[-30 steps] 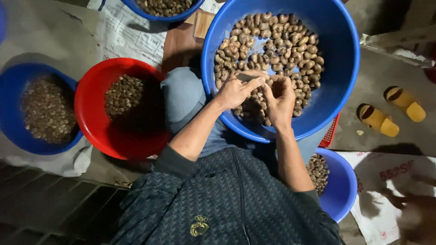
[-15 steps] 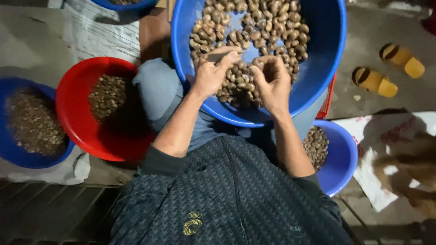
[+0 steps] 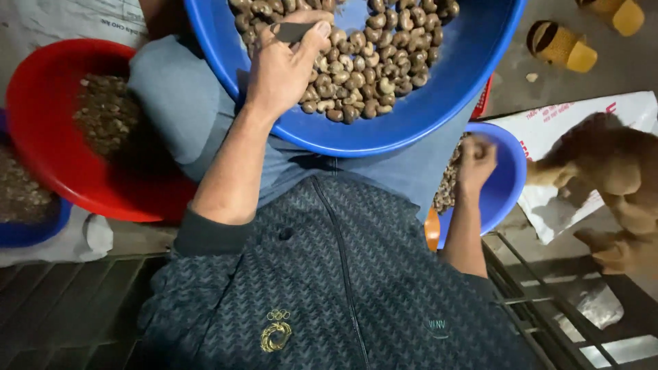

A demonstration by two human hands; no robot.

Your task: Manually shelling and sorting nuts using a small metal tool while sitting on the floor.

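Right hand moved over small basin, seemingly closed.

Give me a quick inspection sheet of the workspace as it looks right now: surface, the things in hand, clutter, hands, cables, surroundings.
Surface: bare concrete floor, printed sacks spread on parts of it.
Things in hand: large blue basin on the lap, holding unshelled cashews; small dark blade.
Clutter: red basin and small blue basin, both holding nuts; one loose scrap on the floor.
Hands: left hand over the large basin, pinching the blade; right hand closed, over the small blue basin, contents hidden.
Cables: nothing seen.
Surroundings: yellow sandals, a brown animal at the right, metal rack bars below it.
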